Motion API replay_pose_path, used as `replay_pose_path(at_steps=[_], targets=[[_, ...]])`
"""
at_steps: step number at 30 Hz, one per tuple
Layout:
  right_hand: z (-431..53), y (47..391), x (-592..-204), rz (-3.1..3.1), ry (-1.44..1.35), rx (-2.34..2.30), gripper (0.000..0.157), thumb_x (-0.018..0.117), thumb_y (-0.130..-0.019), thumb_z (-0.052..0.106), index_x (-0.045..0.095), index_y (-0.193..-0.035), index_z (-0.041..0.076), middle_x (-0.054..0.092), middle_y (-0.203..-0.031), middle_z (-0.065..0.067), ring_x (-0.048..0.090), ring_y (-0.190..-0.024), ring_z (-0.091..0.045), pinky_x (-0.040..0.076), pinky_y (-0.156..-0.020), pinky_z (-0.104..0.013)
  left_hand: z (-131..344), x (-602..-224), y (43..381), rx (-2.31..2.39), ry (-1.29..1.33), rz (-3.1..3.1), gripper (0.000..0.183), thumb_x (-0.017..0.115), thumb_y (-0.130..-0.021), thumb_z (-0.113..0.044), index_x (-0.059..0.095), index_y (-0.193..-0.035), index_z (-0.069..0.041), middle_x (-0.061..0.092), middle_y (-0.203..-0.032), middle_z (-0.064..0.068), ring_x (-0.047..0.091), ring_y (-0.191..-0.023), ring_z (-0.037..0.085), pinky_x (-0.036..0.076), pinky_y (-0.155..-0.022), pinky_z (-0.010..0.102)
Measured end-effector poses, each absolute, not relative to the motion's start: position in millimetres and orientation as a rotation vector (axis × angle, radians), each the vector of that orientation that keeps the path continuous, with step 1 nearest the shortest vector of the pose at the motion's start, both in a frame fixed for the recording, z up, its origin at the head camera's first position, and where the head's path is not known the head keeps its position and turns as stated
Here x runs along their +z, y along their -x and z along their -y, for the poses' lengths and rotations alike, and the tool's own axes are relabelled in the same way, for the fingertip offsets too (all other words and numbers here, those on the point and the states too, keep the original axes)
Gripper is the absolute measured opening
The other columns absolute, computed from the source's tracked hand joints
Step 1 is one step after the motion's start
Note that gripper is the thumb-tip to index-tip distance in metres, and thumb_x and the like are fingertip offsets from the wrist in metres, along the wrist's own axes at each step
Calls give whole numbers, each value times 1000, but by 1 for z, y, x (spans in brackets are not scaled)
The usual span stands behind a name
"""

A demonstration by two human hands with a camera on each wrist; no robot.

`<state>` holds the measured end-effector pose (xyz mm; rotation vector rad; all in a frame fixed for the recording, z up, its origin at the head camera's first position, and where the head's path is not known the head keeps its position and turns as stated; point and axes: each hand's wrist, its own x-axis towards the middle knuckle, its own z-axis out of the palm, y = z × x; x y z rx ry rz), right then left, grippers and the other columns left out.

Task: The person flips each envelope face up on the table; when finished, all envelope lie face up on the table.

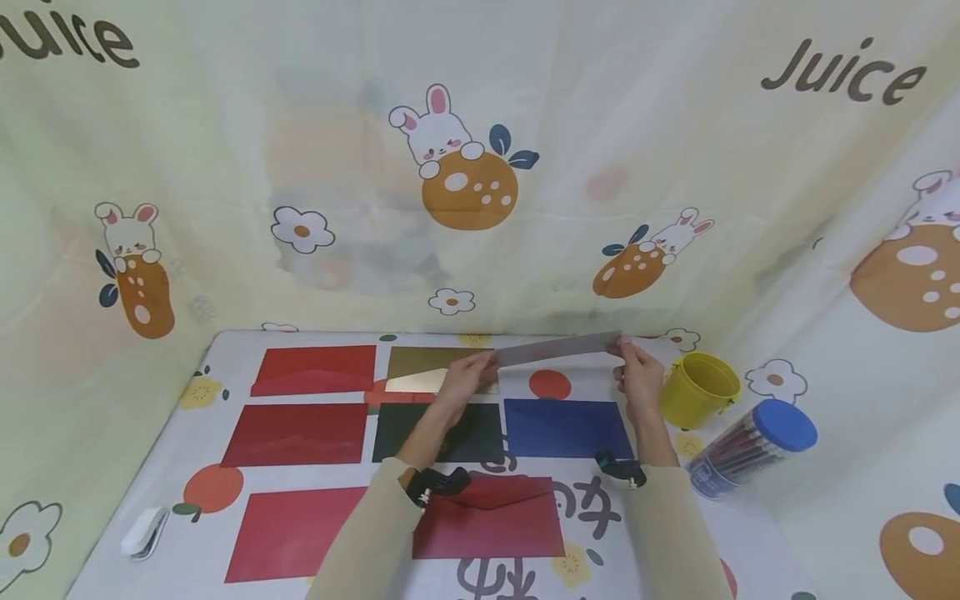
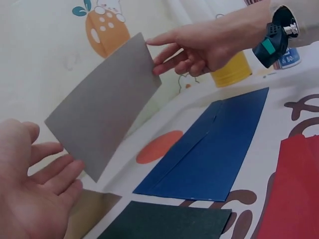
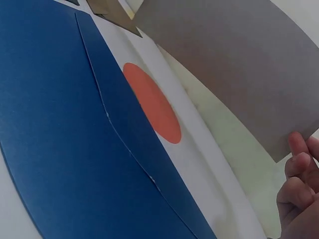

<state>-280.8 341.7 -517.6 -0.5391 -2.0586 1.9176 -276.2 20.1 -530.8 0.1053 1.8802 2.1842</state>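
Observation:
A flat grey envelope point(image 2: 107, 107) is up in the air, tilted, over the back of the table; no flap shows on its visible face. My right hand point(image 1: 639, 373) pinches its right end between thumb and fingers. At the other end is my left hand point(image 1: 467, 379), its relaxed fingers at the edge and the thumb apart from them. Below the hands lie a blue envelope point(image 1: 567, 429), a dark green envelope point(image 1: 472, 429) and a gold envelope point(image 1: 416, 367), which the left hand partly covers. Nearer me is a red envelope point(image 1: 487, 521) with its flap up.
Red envelopes point(image 1: 311, 371) lie in a column on the left. A white stapler point(image 1: 145, 533) sits at the left table edge. To the right stand a yellow bucket point(image 1: 697, 390) and a clear tub of pens point(image 1: 750, 450) with a blue lid. A printed curtain point(image 1: 337, 150) hangs behind.

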Motion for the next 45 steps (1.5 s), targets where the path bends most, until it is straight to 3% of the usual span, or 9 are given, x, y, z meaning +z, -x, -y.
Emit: replay_pose_path(at_steps=[4,12,20,24,26,31,38,45], targets=[[-340,278,-517,2036,571,1970,69,64,-87,64,69,-127,9,75,-104,1,52,-58,-10,36,-42,-20,-20,-533,275,2227,-106,-1829,42,50,-107,-30,59,-139,-3,63,-135,17,58,-128,34,42,-111,49],[-339,273,-520,2047,643,1989,71,59,-89,68,67,-126,8,72,-119,-11,56,-62,-15,37,-43,-28,-24,-538,274,2269,-113,-1723,46,47,-108,-25,50,-143,6,56,-141,26,54,-131,39,42,-111,50],[-342,265,-530,2121,535,1934,46,62,-101,35,61,-139,9,65,-113,-10,56,-68,-10,38,-47,-19,-27,-538,271,2221,-106,-1736,48,47,-108,-23,42,-149,2,58,-137,27,57,-129,37,43,-110,51],[-344,262,-538,2226,499,1821,44,59,-103,28,57,-144,13,60,-112,-10,54,-76,-10,42,-54,-18,-30,-540,270,2223,-130,-1657,54,45,-108,-19,30,-155,1,47,-146,31,48,-136,41,37,-115,51],[-346,262,-543,2292,514,1741,44,58,-103,28,56,-144,14,62,-121,-10,59,-89,-14,48,-67,-20,-32,-542,269,2226,-154,-1618,57,45,-108,-21,24,-157,1,40,-150,33,42,-140,43,33,-117,51],[-349,262,-549,2434,526,1568,45,57,-102,26,56,-144,11,56,-140,-16,54,-125,-29,47,-99,-39,-37,-547,269,2237,-177,-1535,62,42,-109,-26,15,-159,0,25,-158,33,26,-148,44,21,-122,52],[-348,265,-553,2572,537,1384,43,58,-100,19,58,-138,-1,60,-132,-26,57,-122,-39,49,-101,-51,-42,-550,271,2295,-162,-1385,65,29,-111,-35,2,-160,-4,9,-163,33,10,-152,43,9,-124,50],[-347,265,-557,2683,594,1224,42,57,-100,18,58,-137,-2,63,-130,-25,59,-122,-40,48,-103,-52,-42,-550,271,2358,-122,-1247,70,30,-109,-45,1,-162,-8,5,-163,32,5,-153,42,5,-125,47]])
